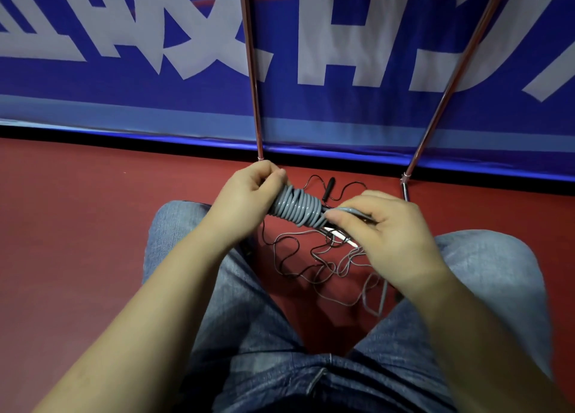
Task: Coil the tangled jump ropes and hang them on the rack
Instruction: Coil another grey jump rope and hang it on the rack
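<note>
A grey jump rope (297, 207) is wound in tight turns into a short bundle held above my lap. My left hand (245, 192) grips the bundle's left end. My right hand (385, 226) pinches the free grey strand at the bundle's right end. Below, on the red floor, lies a tangle of thin black and grey ropes (323, 266), with a black handle (328, 187) beyond the bundle. Two metal rack legs (253, 86) (441, 98) rise from the floor ahead.
My knees in blue jeans (193, 257) flank the tangle on both sides. A blue banner with large white characters (124, 55) covers the wall behind the rack legs. Red floor (77, 210) stretches to the left.
</note>
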`<state>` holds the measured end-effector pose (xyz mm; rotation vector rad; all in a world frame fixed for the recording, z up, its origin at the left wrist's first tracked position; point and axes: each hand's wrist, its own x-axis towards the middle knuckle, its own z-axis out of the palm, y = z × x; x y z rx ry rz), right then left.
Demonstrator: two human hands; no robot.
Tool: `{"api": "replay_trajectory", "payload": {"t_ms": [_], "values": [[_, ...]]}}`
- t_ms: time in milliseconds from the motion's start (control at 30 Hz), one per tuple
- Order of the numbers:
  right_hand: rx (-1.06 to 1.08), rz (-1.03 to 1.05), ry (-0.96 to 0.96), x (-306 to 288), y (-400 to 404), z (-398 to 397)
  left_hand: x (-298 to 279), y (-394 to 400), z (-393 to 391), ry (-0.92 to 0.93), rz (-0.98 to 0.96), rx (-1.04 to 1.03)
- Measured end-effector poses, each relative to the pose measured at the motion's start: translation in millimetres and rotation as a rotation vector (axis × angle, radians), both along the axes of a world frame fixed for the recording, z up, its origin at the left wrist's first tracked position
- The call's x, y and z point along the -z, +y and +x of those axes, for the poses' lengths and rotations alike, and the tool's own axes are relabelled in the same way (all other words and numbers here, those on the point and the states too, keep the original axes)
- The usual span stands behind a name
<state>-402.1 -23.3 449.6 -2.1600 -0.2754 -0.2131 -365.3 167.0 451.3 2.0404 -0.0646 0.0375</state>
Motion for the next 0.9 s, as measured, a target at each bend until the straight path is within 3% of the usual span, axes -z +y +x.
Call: {"api": "replay_trajectory", "payload": {"t_ms": [200, 467, 633, 900], "values": [[-0.016, 0.045, -0.067, 7.2, 0.5, -1.2, -12.7, 3.6, 2.4, 0.029, -0.043, 0.15], [-0.038, 0.194, -0.002, 11.0, 4.5, -6.4, -13.6, 7.6, 0.6, 0.069, -0.083, 0.147], [-0.006, 0.374, 0.186, 4.6, 5.2, -4.4, -13.0, 8.4, -3.1, 0.084, -0.085, 0.194], [-0.177, 0.259, 0.439, 10.2, -2.8, 3.5, -14.9, 13.3, -8.9, 0.046, -0.142, 0.247]]}}
